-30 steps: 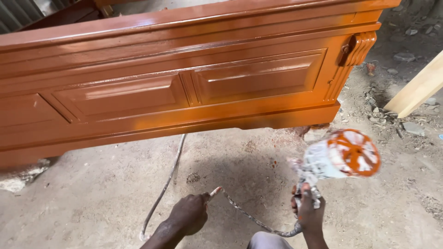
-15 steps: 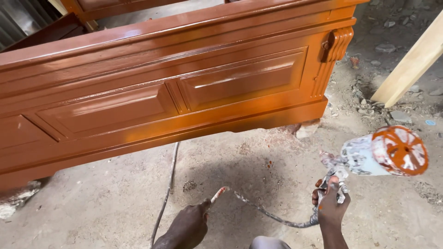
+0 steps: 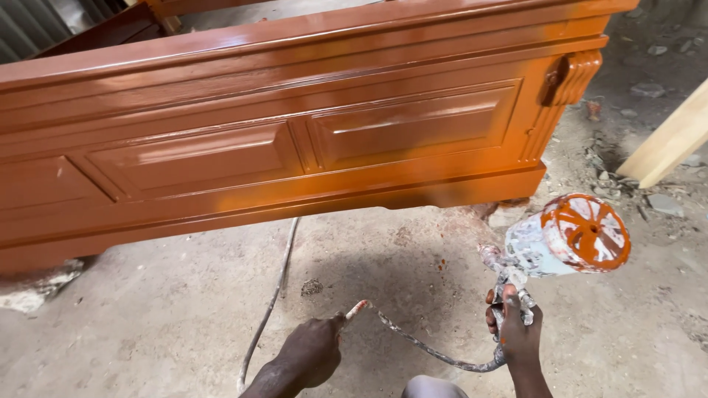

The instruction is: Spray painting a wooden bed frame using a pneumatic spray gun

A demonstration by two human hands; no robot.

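Across the frame's upper half the wooden panel (image 3: pixel 295 140) gleams fully coated; right hand (image 3: pixel 516 335) fingers grip the spray gun (image 3: pixel 546 250), left hand (image 3: pixel 313 354) pinches the hose (image 3: pixel 413 343).

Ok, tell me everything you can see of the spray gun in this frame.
The spray gun is a metal hand tool crusted with pale and orange paint. A cylindrical cup sits on top, tilted toward the camera, its round lid streaked orange and white. The right hand grips the handle from below, the nozzle facing left toward the glossy orange-brown wooden panel without touching it. A paint-flecked hose runs from the handle's base to the left hand, which holds it above the dusty floor.
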